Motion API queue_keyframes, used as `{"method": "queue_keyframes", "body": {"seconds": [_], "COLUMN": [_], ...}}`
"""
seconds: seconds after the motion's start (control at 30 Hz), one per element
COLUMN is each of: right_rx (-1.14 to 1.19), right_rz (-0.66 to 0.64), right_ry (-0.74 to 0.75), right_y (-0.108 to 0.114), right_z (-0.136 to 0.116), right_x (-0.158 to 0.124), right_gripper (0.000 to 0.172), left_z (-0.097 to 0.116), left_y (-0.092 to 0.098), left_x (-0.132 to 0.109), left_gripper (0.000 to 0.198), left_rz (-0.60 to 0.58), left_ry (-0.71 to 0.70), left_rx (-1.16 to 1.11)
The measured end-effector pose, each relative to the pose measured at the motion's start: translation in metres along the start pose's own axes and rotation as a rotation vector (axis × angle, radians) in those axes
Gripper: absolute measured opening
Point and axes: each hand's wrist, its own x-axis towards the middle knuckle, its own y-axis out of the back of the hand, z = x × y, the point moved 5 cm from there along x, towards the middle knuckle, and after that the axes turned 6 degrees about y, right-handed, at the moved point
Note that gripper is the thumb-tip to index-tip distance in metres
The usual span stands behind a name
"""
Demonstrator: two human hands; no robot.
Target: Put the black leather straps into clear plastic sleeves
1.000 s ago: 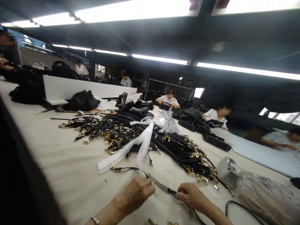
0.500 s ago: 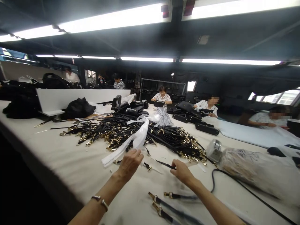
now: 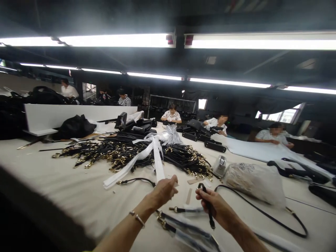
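My left hand [image 3: 165, 191] is closed in a pinch at the near end of a long white plastic sleeve [image 3: 158, 161], which runs back to a bunch of similar sleeves [image 3: 172, 134]. The fingertips partly hide what they grip. A black strap [image 3: 210, 211] is in my right hand [image 3: 214, 203], bent into a small loop at the top with one end hanging down. Beneath and between my hands lie black straps with gold clips [image 3: 164, 223], partly covered by clear plastic. Another thin black strap [image 3: 139, 180] curves on the table left of my left hand.
A wide heap of black straps with gold clasps [image 3: 115, 154] lies ahead. Right of it stand a clear dispenser [image 3: 219, 166] and a stuffed plastic bag [image 3: 254, 182], with a long black strap [image 3: 270, 213] before it. Black bags [image 3: 215, 146] and several seated people are farther back.
My view has turned right. My left hand has moved right and the white sleeve now lies straighter. The black strap in my right hand has gone from pointing left to looped and hanging.
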Motion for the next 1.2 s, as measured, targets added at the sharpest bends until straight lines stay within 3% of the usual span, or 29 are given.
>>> {"method": "queue_keyframes", "body": {"seconds": [0.1, 0.17, 0.23, 0.33, 0.4, 0.5, 0.63, 0.7, 0.8, 1.0, 1.1, 1.2], "right_rx": [0.024, 0.015, -0.012, -0.065, -0.076, -0.07, -0.099, -0.085, -0.048, 0.023, 0.014, 0.038], "right_rz": [-0.073, -0.14, -0.196, -0.315, -0.381, -0.289, -0.198, -0.19, -0.181, -0.151, -0.191, -0.192], "right_ry": [-0.039, -0.102, -0.141, -0.125, -0.06, 0.066, 0.121, 0.143, 0.143, 0.103, 0.062, 0.077], "right_y": [-0.009, -0.021, -0.036, -0.066, -0.085, -0.093, -0.078, -0.069, -0.058, -0.055, -0.065, -0.078], "right_z": [0.011, 0.019, 0.024, 0.024, 0.02, 0.012, 0.007, 0.004, 0.002, 0.006, 0.006, -0.002], "right_x": [-0.027, -0.046, -0.062, -0.081, -0.087, -0.087, -0.085, -0.086, -0.091, -0.084, -0.073, -0.058], "right_gripper": [0.063, 0.068, 0.07, 0.06, 0.044, 0.025, 0.027, 0.03, 0.035, 0.049, 0.06, 0.057], "left_z": [0.017, 0.022, 0.024, 0.029, 0.035, 0.04, 0.027, 0.021, 0.018, 0.02, 0.022, 0.013], "left_y": [-0.039, -0.055, -0.054, -0.039, -0.034, -0.032, -0.037, -0.046, -0.055, -0.035, -0.02, -0.008], "left_x": [-0.044, -0.078, -0.105, -0.127, -0.131, -0.131, -0.133, -0.134, -0.134, -0.124, -0.117, -0.11], "left_gripper": [0.039, 0.059, 0.081, 0.089, 0.083, 0.085, 0.097, 0.079, 0.029, 0.021, 0.019, 0.017], "left_rz": [-0.211, -0.303, -0.253, -0.092, -0.055, 0.007, 0.101, 0.013, -0.069, 0.168, 0.169, 0.141], "left_ry": [0.087, 0.186, 0.267, 0.304, 0.29, 0.247, 0.331, 0.332, 0.315, 0.339, 0.288, 0.25], "left_rx": [-0.3, -0.568, -0.711, -0.609, -0.543, -0.508, -0.696, -0.927, -1.094, -0.843, -0.691, -0.605]}}
